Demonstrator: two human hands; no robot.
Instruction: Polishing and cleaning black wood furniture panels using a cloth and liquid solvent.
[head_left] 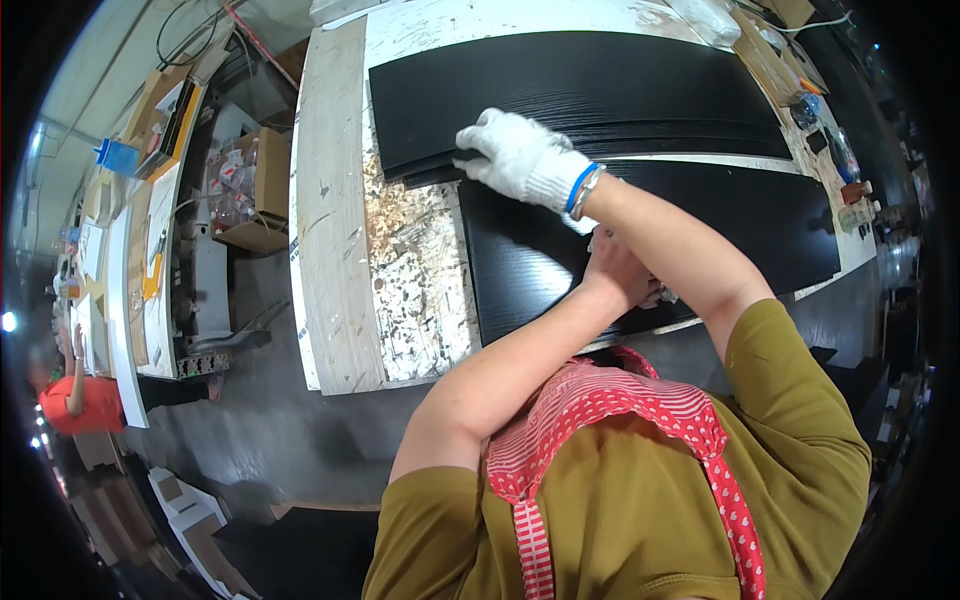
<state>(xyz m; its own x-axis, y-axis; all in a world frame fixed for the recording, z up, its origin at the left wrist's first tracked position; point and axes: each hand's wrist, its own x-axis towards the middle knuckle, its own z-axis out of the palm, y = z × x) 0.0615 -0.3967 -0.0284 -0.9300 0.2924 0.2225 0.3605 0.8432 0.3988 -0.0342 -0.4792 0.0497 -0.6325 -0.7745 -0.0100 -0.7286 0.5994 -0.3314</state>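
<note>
Two stacks of black wood-grain boards lie on the workbench, a far stack [570, 85] and a near black board [740, 215]. My right hand [520, 155], in a white knit glove, reaches across to the left over the far stack's near edge. Its fingers are bent and apart, and nothing shows between them. Whether it touches the boards I cannot tell. Beneath my right forearm, my bare left hand [618, 268] is curled low over the near board. White bits of material [660, 296] show beside it; its fingers are mostly hidden.
The workbench [335, 200] has a paint-spattered top with a worn patch at left. Bottles and small items [855, 205] line its right edge. A cardboard box [255, 190] of plastic bottles stands left, beside another bench [155, 250]. A person in an orange top [85, 400] is at far left.
</note>
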